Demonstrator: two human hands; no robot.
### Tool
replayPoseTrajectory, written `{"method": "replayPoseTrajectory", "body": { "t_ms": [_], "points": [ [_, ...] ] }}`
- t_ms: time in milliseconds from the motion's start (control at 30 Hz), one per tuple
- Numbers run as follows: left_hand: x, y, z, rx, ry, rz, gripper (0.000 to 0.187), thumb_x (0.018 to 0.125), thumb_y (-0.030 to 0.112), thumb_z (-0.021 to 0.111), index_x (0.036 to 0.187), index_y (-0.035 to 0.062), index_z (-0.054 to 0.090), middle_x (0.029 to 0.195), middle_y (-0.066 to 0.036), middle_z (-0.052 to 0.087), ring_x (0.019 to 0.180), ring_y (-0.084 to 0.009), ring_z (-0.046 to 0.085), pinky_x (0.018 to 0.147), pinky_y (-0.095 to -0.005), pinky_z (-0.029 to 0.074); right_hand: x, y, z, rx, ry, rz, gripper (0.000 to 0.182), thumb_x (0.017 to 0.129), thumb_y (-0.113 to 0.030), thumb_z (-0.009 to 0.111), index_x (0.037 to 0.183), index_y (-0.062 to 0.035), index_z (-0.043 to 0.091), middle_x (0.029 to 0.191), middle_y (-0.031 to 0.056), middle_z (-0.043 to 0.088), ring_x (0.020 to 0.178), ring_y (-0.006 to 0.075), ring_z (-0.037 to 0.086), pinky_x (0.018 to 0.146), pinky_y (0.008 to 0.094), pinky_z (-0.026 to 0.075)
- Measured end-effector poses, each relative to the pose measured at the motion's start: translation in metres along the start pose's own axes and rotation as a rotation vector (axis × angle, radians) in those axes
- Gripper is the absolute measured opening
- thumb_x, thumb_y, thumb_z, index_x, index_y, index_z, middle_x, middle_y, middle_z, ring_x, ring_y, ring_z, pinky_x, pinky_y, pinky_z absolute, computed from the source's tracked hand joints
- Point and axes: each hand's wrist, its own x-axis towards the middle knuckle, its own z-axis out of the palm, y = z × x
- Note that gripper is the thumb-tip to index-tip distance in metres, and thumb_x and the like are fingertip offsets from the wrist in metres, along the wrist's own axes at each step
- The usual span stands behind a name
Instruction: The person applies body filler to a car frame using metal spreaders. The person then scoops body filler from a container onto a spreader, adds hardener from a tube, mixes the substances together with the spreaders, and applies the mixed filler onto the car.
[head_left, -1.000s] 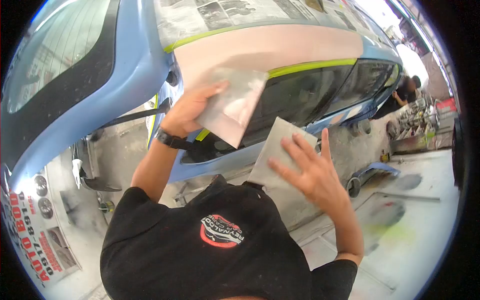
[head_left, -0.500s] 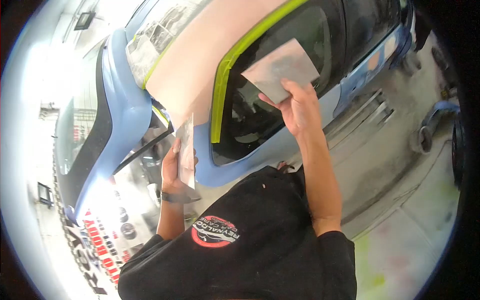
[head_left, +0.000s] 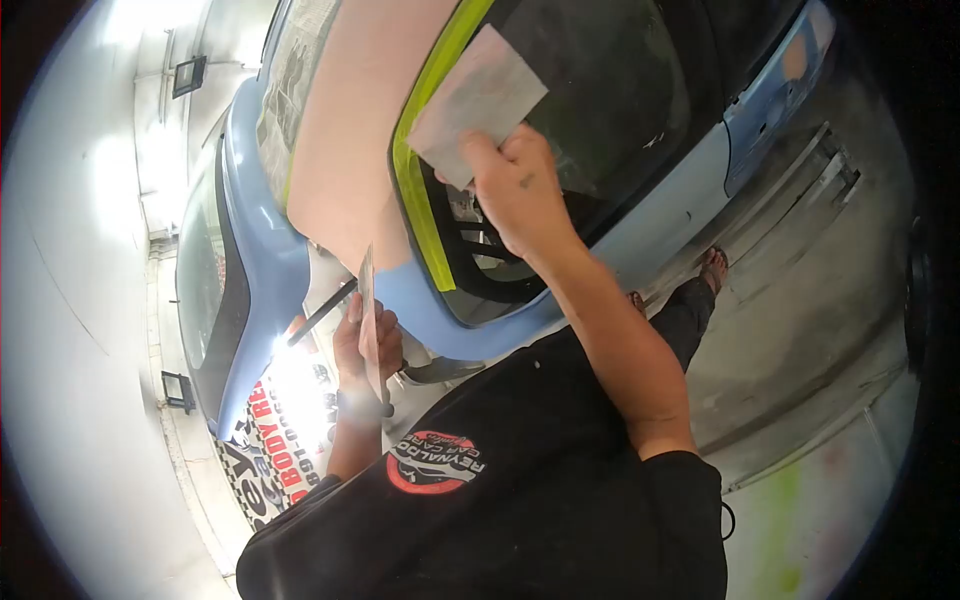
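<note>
In my right hand (head_left: 520, 190) is a flat, pale grey rectangular sheet (head_left: 485, 85) with pinkish and darker smudges, the thumb pressed on its face. It overlaps the car's dark side window (head_left: 610, 110) and the yellow-green masking tape (head_left: 428, 215) along the window frame. My left hand (head_left: 385, 345) holds a second smudged sheet (head_left: 368, 310), seen almost edge-on, upright between thumb and fingers. That hand is near the blue rear corner of the car. The car's pillar and roof panel (head_left: 350, 130) has a dull pink coat beside the blue paint.
The raised blue tailgate (head_left: 265, 190) stands at left, with a dark strut (head_left: 325, 312) below it. Masking paper (head_left: 293, 90) covers part of the roof area. Work lights (head_left: 178, 390) hang on the white wall. A lettered banner (head_left: 290, 450) shows lower left; a metal frame (head_left: 820, 165) lies at right.
My right hand with its sheet has moved left and slightly up, toward the taped window edge. My left sheet has turned more edge-on. The view has shifted, and a foot now shows.
</note>
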Motion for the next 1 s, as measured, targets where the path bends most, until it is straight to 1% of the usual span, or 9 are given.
{"method": "replayPoseTrajectory", "body": {
  "t_ms": [67, 167, 367, 467, 567, 667, 867, 967, 1000],
  "points": [
    [0.002, 0.0, 0.006, -0.011, -0.064, -0.021, 0.042, 0.102, 0.046, 0.048, 0.081, 0.0099, 0.057, 0.058, -0.001, 0.043, 0.042, -0.0119, 0.038, 0.032, -0.0247, 0.028, -0.005, -0.009, 0.003, -0.075, 0.005, -0.007, 0.021, 0.094, -0.013, 0.054, 0.099, 0.005, 0.064, 0.078, 0.0032, 0.062, 0.065, 0.0064, 0.052, 0.057, 0.0256, 0.043],
    [0.004, 0.0, 0.005, -0.047, -0.113, -0.038, 0.043, 0.102, 0.045, 0.047, 0.083, 0.0089, 0.058, 0.058, -0.002, 0.043, 0.042, -0.0133, 0.039, 0.032, -0.0247, 0.027, -0.006, -0.008, 0.011, -0.042, 0.015, -0.04, 0.019, 0.093, -0.013, 0.054, 0.094, 0.0035, 0.063, 0.07, -0.0005, 0.056, 0.056, 0.0051, 0.043, 0.049, 0.0265, 0.036],
    [-0.002, -0.003, 0.004, -0.03, 0.002, -0.006, 0.042, 0.102, 0.045, 0.047, 0.083, 0.0095, 0.058, 0.057, -0.001, 0.043, 0.041, -0.013, 0.039, 0.031, -0.0247, 0.026, 0.003, -0.007, 0.018, -0.087, 0.005, -0.093, 0.017, 0.091, -0.011, 0.052, 0.089, 0.0034, 0.06, 0.067, -0.0002, 0.054, 0.054, 0.0045, 0.042, 0.047, 0.0264, 0.034],
    [-0.003, -0.005, 0.001, -0.106, -0.165, -0.004, 0.048, 0.107, 0.039, 0.036, 0.095, 0.0004, 0.062, 0.064, -0.004, 0.046, 0.046, -0.0133, 0.039, 0.037, -0.0279, 0.03, 0.005, -0.009, 0.022, -0.071, 0.022, -0.105, 0.017, 0.09, -0.01, 0.051, 0.087, 0.0041, 0.061, 0.068, 0.0005, 0.055, 0.056, 0.0053, 0.043, 0.049, 0.0275, 0.036],
    [-0.006, -0.006, 0.002, -0.124, -0.152, -0.013, 0.048, 0.107, 0.039, 0.036, 0.095, 0.0005, 0.062, 0.063, -0.004, 0.045, 0.046, -0.0133, 0.039, 0.037, -0.0281, 0.03, 0.004, -0.005, 0.026, -0.096, 0.043, -0.119, 0.019, 0.09, -0.01, 0.051, 0.089, 0.0051, 0.062, 0.069, 0.0019, 0.057, 0.059, 0.0079, 0.047, 0.054, 0.0299, 0.041],
    [-0.007, -0.007, 0.001, -0.141, -0.185, -0.01, 0.048, 0.107, 0.039, 0.036, 0.095, 0.0007, 0.062, 0.063, -0.004, 0.045, 0.046, -0.0132, 0.039, 0.037, -0.0278, 0.031, 0.005, -0.007, 0.028, -0.182, 0.043, -0.157, 0.023, 0.088, -0.01, 0.049, 0.093, 0.0084, 0.062, 0.086, 0.0261, 0.066, 0.083, 0.0416, 0.066, 0.078, 0.0443, 0.05],
    [-0.008, -0.007, -0.002, -0.142, -0.228, -0.006, 0.048, 0.107, 0.039, 0.035, 0.096, 0.0007, 0.062, 0.063, -0.004, 0.045, 0.047, -0.0129, 0.039, 0.038, -0.0272, 0.032, 0.01, -0.005, 0.048, -0.08, 0.157, -0.207, 0.024, 0.089, -0.011, 0.05, 0.1, 0.0076, 0.06, 0.087, 0.0261, 0.066, 0.085, 0.043, 0.065, 0.08, 0.0441, 0.05],
    [-0.012, -0.006, -0.001, 0.042, 0.089, 0.029, 0.041, 0.099, 0.049, 0.051, 0.081, 0.0135, 0.058, 0.056, 0.002, 0.041, 0.04, -0.0121, 0.038, 0.028, -0.0253, 0.024, 0.006, -0.004, 0.054, -0.004, 0.116, -0.185, 0.025, 0.09, -0.012, 0.05, 0.102, 0.0082, 0.059, 0.085, 0.0263, 0.065, 0.083, 0.0439, 0.065, 0.078, 0.0446, 0.05],
    [-0.012, -0.007, -0.003, -0.012, -0.01, 0.024, 0.042, 0.102, 0.046, 0.046, 0.086, 0.0094, 0.059, 0.059, 0.0, 0.043, 0.042, -0.0121, 0.039, 0.031, -0.0256, 0.027, 0.002, -0.007, 0.053, -0.073, 0.117, -0.19, 0.025, 0.09, -0.012, 0.05, 0.1, 0.0086, 0.059, 0.084, 0.0264, 0.065, 0.082, 0.0439, 0.065, 0.077, 0.0447, 0.05]
  ]
}}
